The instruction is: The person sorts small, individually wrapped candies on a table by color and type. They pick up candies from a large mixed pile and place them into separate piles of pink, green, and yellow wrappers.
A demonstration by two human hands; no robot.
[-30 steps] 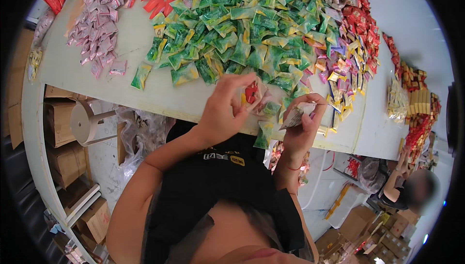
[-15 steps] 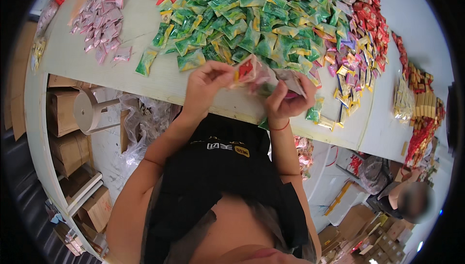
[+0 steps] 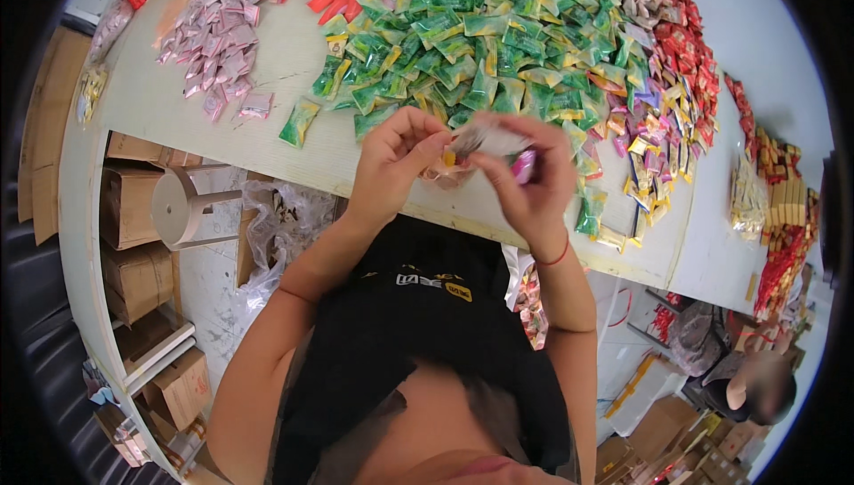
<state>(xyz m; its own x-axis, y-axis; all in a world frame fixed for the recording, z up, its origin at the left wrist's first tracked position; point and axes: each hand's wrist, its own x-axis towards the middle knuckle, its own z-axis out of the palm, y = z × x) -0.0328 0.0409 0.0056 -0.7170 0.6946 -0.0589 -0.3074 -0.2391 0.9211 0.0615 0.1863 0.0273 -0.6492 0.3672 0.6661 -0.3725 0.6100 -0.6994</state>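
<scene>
My left hand (image 3: 398, 165) is closed in a pinch on the edge of a small clear plastic bag (image 3: 442, 177) at the table's near edge. Something yellow and dark shows at the bag's mouth. Close against it, my right hand (image 3: 535, 184) is curled round several small wrapped packets, one of them a shiny purple packet (image 3: 524, 165). A pale wrapper (image 3: 489, 140) by its fingers is smeared by motion. Just beyond both hands spreads a big heap of green and yellow wrapped packets (image 3: 463, 58).
Pale pink packets (image 3: 218, 36) lie at the far left, red ones (image 3: 685, 49) at the far right. Purple and yellow packets (image 3: 654, 156) sit right of my hand. Below the table (image 3: 294, 160) are cardboard boxes (image 3: 138, 276) and a stool (image 3: 175, 207). Another person (image 3: 738, 387) is at lower right.
My right hand has moved left to the bag's mouth with its packets, turning inward. The bag, whose red contents showed before, is now partly covered. The whole view has shifted slightly.
</scene>
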